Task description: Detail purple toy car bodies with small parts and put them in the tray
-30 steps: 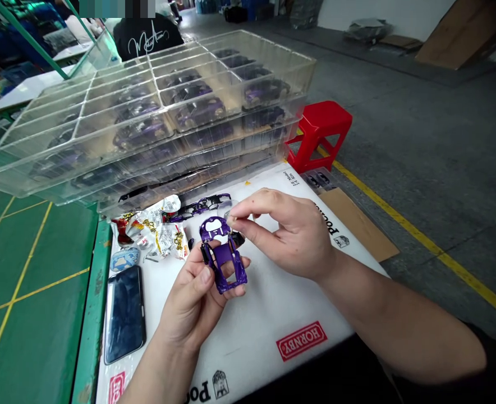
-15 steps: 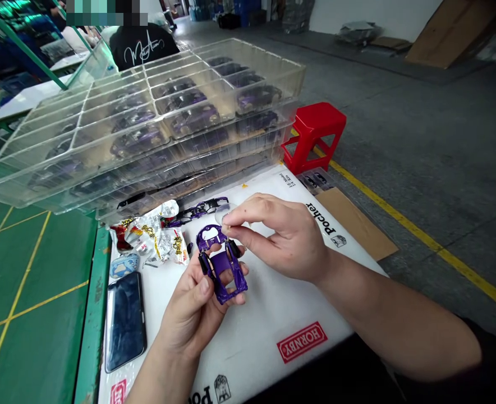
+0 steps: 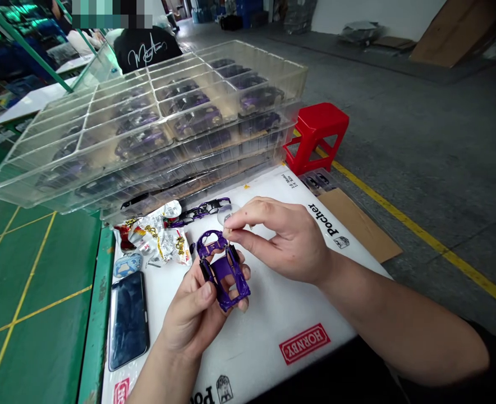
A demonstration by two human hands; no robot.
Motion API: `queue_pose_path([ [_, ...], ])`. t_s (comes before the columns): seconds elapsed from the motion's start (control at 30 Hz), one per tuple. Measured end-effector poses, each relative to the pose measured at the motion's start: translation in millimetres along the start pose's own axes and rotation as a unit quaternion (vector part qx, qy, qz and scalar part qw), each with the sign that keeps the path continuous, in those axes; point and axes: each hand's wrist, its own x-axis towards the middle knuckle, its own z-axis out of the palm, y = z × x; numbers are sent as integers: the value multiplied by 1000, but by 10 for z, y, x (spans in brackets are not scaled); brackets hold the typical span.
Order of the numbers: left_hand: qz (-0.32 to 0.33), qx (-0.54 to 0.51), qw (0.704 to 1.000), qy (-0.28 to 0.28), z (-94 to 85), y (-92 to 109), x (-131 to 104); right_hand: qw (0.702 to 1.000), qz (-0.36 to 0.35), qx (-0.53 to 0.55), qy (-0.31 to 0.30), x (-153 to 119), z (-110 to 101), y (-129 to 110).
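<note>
My left hand [image 3: 200, 306] is closed around a purple model car body [image 3: 223, 269] with black side parts, tilted above the white work surface. Thumb and fingers grip its sides, and gaps show through the shell. Just over its upper right end, my right hand [image 3: 279, 238] is closed in a pinch; whatever lies between the fingertips is too small to make out. By those fingertips shows a round translucent piece [image 3: 226, 214]; whether it is held or lies on the surface I cannot tell. Behind lie more purple and black car parts [image 3: 201, 211].
Stacked clear compartment trays [image 3: 155, 120] with several purple car bodies stand at the back. Crumpled snack wrappers [image 3: 164, 235], a blue patterned item [image 3: 128, 265] and a phone [image 3: 129, 322] lie on the left. A red stool [image 3: 319, 134] and cardboard [image 3: 357, 224] are beyond the right edge.
The whole view has shifted slightly. The car body sits a little lower relative to my right hand, which keeps its pinch. Otherwise the grips look the same.
</note>
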Motion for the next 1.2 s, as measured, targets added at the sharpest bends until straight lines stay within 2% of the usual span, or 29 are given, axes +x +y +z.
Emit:
queue_pose_path([
  [0.3, 20, -10, 999, -49, -174, -81, 83, 1000, 21, 7, -8, 0, 4, -11],
  [0.6, 26, -12, 999, -40, -185, -98, 77, 999, 35, 2, -2, 2, 3, -27],
  [0.77, 45, -31, 998, -42, -124, -92, 126, 997, 72, -9, 20, -12, 30, -25],
  [0.9, 54, -64, 996, -11, -103, -86, 165, 996, 86, 2, 21, -39, 66, -15],
  [1.0, 79, -71, 994, 28, -132, -88, 199, 994, 106, 2, 14, -22, -12, -7],
  [1.07, 104, -56, 992, 52, -159, -88, 221, 986, 161, -12, -46, 17, -123, 6],
  [1.1, 118, -46, 990, 61, -170, -88, 230, 973, 199, -21, -115, 37, -181, 18],
  [1.13, 129, -36, 989, 68, -178, -89, 236, 949, 236, -33, -208, 51, -231, 32],
  [1.2, 143, -19, 987, 71, -183, -92, 243, 866, 288, -72, -403, 49, -283, 65],
])
